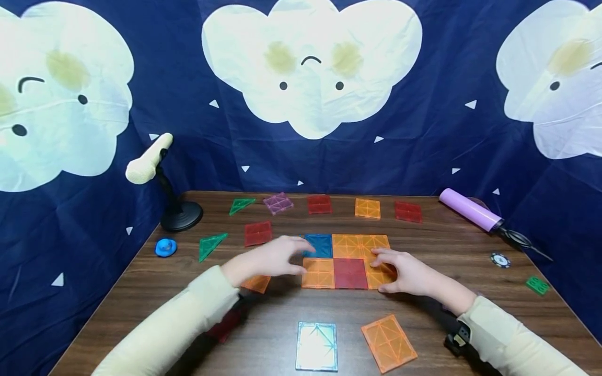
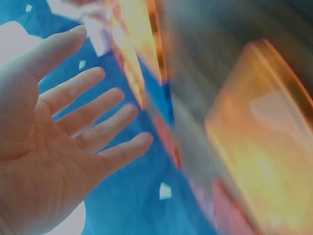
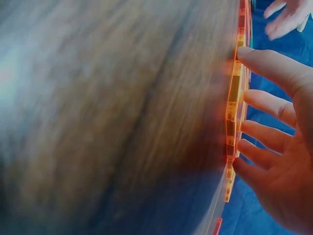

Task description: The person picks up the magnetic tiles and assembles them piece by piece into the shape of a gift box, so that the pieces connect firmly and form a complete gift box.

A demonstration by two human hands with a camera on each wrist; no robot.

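Note:
A block of square magnetic tiles lies flat on the table, two rows of three. It holds a blue tile (image 1: 318,246), a red tile (image 1: 350,273) and several orange tiles (image 1: 347,246). My left hand (image 1: 280,255) hovers by the block's left side, fingers spread and holding nothing. In the left wrist view that hand (image 2: 68,132) shows its bare palm. On the opposite side, my right hand (image 1: 408,272) has its thumb and fingertips at the right-end orange tile (image 1: 373,277). Seen from the right wrist, its fingertips (image 3: 247,128) reach the block's edge with fingers only slightly bent.
Loose tiles lie around: a clear blue tile (image 1: 316,345) and an orange tile (image 1: 389,343) in front, green triangles (image 1: 211,246) at left, a purple tile (image 1: 278,203) behind. A microphone stand (image 1: 181,215), blue disc (image 1: 166,247), purple cylinder (image 1: 470,210) and poker chip (image 1: 500,260) flank them.

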